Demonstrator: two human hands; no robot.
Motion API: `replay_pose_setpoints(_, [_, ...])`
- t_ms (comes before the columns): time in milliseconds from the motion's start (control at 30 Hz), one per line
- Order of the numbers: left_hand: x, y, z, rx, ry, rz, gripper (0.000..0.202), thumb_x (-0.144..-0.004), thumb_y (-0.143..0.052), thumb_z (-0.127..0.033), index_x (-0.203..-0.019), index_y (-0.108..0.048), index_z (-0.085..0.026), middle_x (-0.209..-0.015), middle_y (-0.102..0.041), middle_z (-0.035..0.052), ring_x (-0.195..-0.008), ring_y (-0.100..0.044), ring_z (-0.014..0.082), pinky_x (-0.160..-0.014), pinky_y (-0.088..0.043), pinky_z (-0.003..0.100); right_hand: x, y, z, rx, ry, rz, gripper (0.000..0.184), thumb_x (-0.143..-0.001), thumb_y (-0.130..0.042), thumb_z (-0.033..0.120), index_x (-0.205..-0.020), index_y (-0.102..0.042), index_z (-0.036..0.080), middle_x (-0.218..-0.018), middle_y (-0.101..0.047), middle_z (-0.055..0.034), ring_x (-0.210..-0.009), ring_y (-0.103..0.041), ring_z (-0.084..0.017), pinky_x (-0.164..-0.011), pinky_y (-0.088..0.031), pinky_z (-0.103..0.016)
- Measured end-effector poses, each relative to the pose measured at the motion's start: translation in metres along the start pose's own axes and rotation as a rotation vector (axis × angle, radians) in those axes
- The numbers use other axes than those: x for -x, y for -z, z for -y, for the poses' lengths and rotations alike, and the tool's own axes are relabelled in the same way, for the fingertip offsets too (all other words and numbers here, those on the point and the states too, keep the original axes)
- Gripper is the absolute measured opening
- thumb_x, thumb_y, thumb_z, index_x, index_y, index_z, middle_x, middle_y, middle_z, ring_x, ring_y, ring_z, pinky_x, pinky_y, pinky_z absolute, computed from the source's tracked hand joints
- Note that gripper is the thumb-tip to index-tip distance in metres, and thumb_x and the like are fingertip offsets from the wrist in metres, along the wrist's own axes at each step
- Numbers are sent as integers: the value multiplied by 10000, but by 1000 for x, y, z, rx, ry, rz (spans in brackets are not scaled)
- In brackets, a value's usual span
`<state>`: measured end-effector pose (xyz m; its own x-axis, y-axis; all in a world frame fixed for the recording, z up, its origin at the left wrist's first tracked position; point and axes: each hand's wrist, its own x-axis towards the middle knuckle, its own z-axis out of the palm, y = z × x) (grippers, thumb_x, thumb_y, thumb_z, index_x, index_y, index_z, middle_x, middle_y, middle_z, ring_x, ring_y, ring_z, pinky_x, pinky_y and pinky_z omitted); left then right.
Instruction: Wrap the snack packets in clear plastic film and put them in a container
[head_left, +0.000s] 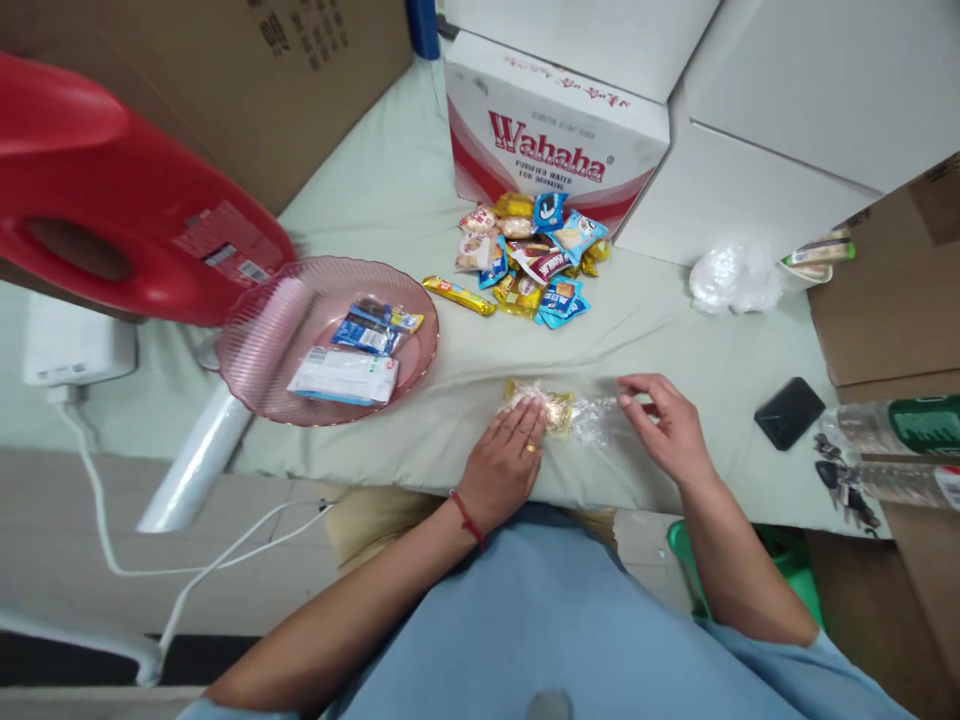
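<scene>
My left hand [504, 462] lies flat, fingers pressing on a yellow snack inside a clear plastic bag [576, 413] on the pale green cloth [390, 200]. My right hand [666, 425] pinches the bag's right end with its fingertips. A pink ribbed plate [259, 350] to the left holds a white packet [343, 376] and a blue packet [373, 328]. A heap of small snack packets [534, 260] lies further back, with one long yellow packet [459, 295] beside it.
A Wahaha water carton [551, 135] stands behind the heap. A red jug [112, 200] looms at left, over a white charger [75, 345] and cable. To the right lie a crumpled plastic bag [733, 278], a black case [789, 412], keys [844, 480], bottles and cardboard boxes.
</scene>
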<state>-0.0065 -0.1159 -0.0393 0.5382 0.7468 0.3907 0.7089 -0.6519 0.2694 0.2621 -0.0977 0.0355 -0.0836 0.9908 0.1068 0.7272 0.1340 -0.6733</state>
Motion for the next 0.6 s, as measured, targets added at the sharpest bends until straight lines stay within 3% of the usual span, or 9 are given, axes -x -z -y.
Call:
replay_pose_setpoints(67, [1, -2, -1, -15, 4, 4, 620, -1022, -470, -172, -1629, -388, -74, -1632, -512, 156, -1544, -458, 267, -1273, -343, 428, 2, -2, -10, 187, -56, -19, 599, -949, -667, 600, -1413, -643, 223, -1401, -652, -187, -1270, -615, -370, -1042, -554, -559])
replay_pose_setpoints(133, [0, -3, -1, -17, 8, 6, 626, -1021, -463, -168, -1634, -381, -75, -1640, -501, 152, -1548, -452, 264, -1279, -331, 428, 6, -8, -13, 262, -62, 115, 657, -896, -724, 592, -1422, -631, 211, -1416, -649, -191, -1288, -595, -391, -1082, -514, -574])
replay_pose_setpoints(200, [0, -2, -2, -6, 17, 14, 632, -1028, -457, -175, -1647, -365, -93, -1643, -494, 150, -1551, -449, 259, -1284, -320, 437, 12, -12, -10, 229, -107, 248, 426, -934, -681, 507, -1251, -707, 224, -1234, -733, -141, -1131, -668, -340, -994, -551, -498])
replay_pose_setpoints(267, [0, -1, -2, 11, 29, 20, 635, -1038, -449, -181, -1662, -346, -123, -1636, -501, 150, -1543, -462, 255, -1297, -289, 469, 15, -12, 0, 101, -184, 298, 246, -979, -606, 446, -1007, -717, 228, -951, -748, -72, -884, -697, -261, -822, -569, -390])
replay_pose_setpoints(333, [1, 0, -2, 24, 42, 14, 636, -1043, -448, -180, -1669, -336, -151, -1625, -515, 144, -1527, -483, 253, -1312, -247, 497, 10, -13, 15, -53, -235, 264, 253, -999, -578, 438, -888, -669, 229, -769, -684, -18, -691, -650, -199, -676, -527, -316])
replay_pose_setpoints(400, [2, 0, -4, 26, 61, -2, 634, -1042, -465, -185, -1666, -351, -168, -1617, -528, 131, -1505, -508, 252, -1316, -230, 495, -3, -19, 32, -96, -192, 159, 231, -999, -595, 424, -894, -665, 230, -748, -665, -6, -657, -625, -180, -647, -492, -293])
replay_pose_setpoints(500, [3, -3, -7, 10, 91, -35, 584, -1034, -502, -182, -1615, -453, -172, -1586, -572, 117, -1442, -566, 255, -1287, -290, 471, -30, -44, 57, 75, -25, 58, 169, -994, -591, 324, -892, -681, 224, -822, -683, -42, -773, -645, -203, -731, -477, -305])
replay_pose_setpoints(600, [1, -7, -4, 45, 73, -69, 467, -1007, -523, -144, -1463, -623, -136, -1437, -699, 150, -1389, -610, 274, -1199, -424, 476, -49, -78, 74, 267, 31, 143, 185, -1002, -540, 231, -889, -685, 212, -906, -672, -76, -809, -628, -216, -740, -461, -313])
